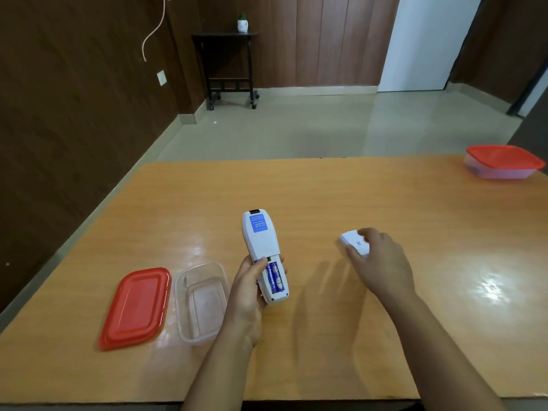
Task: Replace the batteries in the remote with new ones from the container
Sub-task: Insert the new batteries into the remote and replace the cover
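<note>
White plastic remote (262, 247) is up off the table, back side to the camera, held in the left hand (247, 295) approx. mid-table, near edge. Left hand grips its lower half: thumb lies across the left edge at the top of the battery bay, fingers wrap round from behind. Remote points away from the person, tilted a bit left. Battery bay is uncovered w/ blue cylindrical batteries (274, 277) seated inside, lengthwise. Blue rectangular sticker (258, 223) sits near the remote's far end; print too small to read.

Right hand (382, 262) is out to the right of the remote, well apart from it, low over the orange wood-grain table (326, 188). Fingers curl round a small white battery cover (353, 241) and hold it. Hand & cover are motion-blurred, so can't tell if the cover touches the table.

Clear rectangular plastic container (204, 304) stands open on the table just left of the left hand, partly behind the wrist. Red rectangular plastic lid (136, 307) lies flat beside it on the left, edges touching or nearly so.

Far right corner of the table: second clear tub w/ red lid on (504, 163). Beyond the table: black side table (228, 63) on castors w/ small potted plant (242, 22), plus a white door (427, 40).
</note>
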The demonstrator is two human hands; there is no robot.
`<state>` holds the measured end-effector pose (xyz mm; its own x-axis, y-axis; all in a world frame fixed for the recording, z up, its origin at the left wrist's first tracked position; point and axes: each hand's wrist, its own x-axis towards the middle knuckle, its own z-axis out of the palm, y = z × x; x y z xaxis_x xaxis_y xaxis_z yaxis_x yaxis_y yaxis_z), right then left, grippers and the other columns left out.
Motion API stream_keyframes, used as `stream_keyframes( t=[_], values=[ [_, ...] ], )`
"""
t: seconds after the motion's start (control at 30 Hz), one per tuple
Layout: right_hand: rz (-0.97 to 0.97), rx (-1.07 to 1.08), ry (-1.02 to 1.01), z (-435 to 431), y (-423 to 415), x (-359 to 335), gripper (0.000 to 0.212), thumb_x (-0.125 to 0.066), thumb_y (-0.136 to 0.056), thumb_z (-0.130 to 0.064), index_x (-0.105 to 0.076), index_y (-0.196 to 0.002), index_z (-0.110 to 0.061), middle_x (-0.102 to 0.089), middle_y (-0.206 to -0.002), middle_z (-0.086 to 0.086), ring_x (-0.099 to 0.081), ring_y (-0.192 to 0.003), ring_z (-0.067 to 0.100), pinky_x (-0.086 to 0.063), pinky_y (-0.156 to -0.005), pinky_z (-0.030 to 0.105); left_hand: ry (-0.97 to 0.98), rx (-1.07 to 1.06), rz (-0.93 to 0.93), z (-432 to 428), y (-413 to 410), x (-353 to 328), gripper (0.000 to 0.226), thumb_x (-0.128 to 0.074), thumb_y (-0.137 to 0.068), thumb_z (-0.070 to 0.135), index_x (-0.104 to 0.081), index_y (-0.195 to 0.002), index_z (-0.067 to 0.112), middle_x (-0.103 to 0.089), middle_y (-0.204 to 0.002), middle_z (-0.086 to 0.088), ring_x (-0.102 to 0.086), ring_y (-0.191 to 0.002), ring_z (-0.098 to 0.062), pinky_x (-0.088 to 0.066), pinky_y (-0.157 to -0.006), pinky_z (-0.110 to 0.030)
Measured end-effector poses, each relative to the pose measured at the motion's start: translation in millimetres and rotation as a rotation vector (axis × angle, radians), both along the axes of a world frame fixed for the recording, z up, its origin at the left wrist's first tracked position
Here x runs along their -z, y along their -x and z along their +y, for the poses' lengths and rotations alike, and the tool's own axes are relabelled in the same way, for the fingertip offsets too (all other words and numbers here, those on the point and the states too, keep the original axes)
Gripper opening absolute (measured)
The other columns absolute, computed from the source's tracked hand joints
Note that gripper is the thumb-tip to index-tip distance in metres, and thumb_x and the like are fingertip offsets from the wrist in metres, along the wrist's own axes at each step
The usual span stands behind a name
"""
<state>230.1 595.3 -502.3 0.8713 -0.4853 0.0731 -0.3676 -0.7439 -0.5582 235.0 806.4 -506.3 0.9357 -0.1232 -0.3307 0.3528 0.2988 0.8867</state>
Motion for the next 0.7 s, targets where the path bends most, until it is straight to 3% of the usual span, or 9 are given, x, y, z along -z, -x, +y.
stream_keyframes(
  t=[0.07,0.17,0.3,0.4,0.47,0.6,0.7],
  values=[
    [0.027,-0.003,0.132,-6,-4,14,0.059,-0.051,-0.089,-0.051,-0.037,-0.141,-0.028,-0.040,-0.145,0.009,-0.037,-0.130,0.029,-0.039,-0.097,0.040,0.018,0.011,0.017,-1,2,-2,0.029,-0.042,-0.098,0.024,-0.059,-0.121,0.026,-0.074,-0.102,0.001,-0.064,-0.106,-0.021,-0.049,-0.075,-0.033],
    [0.241,-0.129,0.280,-3,-2,29,0.068,-0.049,-0.088,-0.055,-0.022,-0.146,-0.036,-0.017,-0.157,0.009,-0.020,-0.142,0.027,-0.030,-0.108,0.041,0.027,0.018,0.061,-2,3,-4,0.032,-0.041,-0.098,0.029,-0.059,-0.123,0.022,-0.073,-0.107,-0.001,-0.064,-0.106,-0.020,-0.049,-0.071,-0.031],
    [0.186,-0.090,0.303,8,1,33,0.060,-0.059,-0.081,-0.050,-0.037,-0.132,-0.027,-0.031,-0.145,0.006,-0.034,-0.131,0.026,-0.038,-0.099,0.037,0.037,-0.003,0.096,-1,3,-5,0.034,-0.042,-0.097,0.033,-0.060,-0.123,0.020,-0.072,-0.110,-0.002,-0.065,-0.102,-0.019,-0.050,-0.071,-0.031],
    [0.173,-0.057,0.267,13,-1,33,0.059,-0.065,-0.079,-0.045,-0.038,-0.126,-0.021,-0.023,-0.151,0.007,-0.038,-0.130,0.028,-0.042,-0.095,0.037,0.049,-0.019,0.113,0,1,-5,0.035,-0.043,-0.097,0.034,-0.060,-0.124,0.020,-0.072,-0.112,-0.004,-0.065,-0.102,-0.019,-0.050,-0.070,-0.031],
    [0.182,-0.045,0.235,13,-2,34,0.056,-0.063,-0.081,-0.041,-0.036,-0.127,-0.023,-0.027,-0.149,0.006,-0.042,-0.125,0.029,-0.044,-0.091,0.037,0.056,-0.023,0.117,1,1,-6,0.036,-0.042,-0.098,0.033,-0.059,-0.125,0.018,-0.071,-0.113,-0.005,-0.065,-0.103,-0.019,-0.050,-0.068,-0.030],
    [0.138,-0.062,0.309,12,-2,36,0.041,-0.047,-0.088,-0.018,-0.036,-0.128,-0.023,-0.049,-0.124,0.003,-0.046,-0.107,0.025,-0.044,-0.071,0.031,0.083,-0.044,0.126,2,-1,-6,0.036,-0.041,-0.098,0.032,-0.059,-0.125,0.017,-0.070,-0.114,-0.004,-0.064,-0.108,-0.022,-0.049,-0.069,-0.030],
    [0.077,-0.082,0.163,11,-1,32,0.037,-0.051,-0.088,-0.024,-0.042,-0.124,-0.024,-0.053,-0.116,0.001,-0.048,-0.103,0.024,-0.040,-0.067,0.032,0.103,-0.063,0.132,3,-2,-5,0.035,-0.041,-0.098,0.032,-0.060,-0.125,0.018,-0.071,-0.115,-0.004,-0.063,-0.111,-0.023,-0.050,-0.071,-0.031]
  ],
)
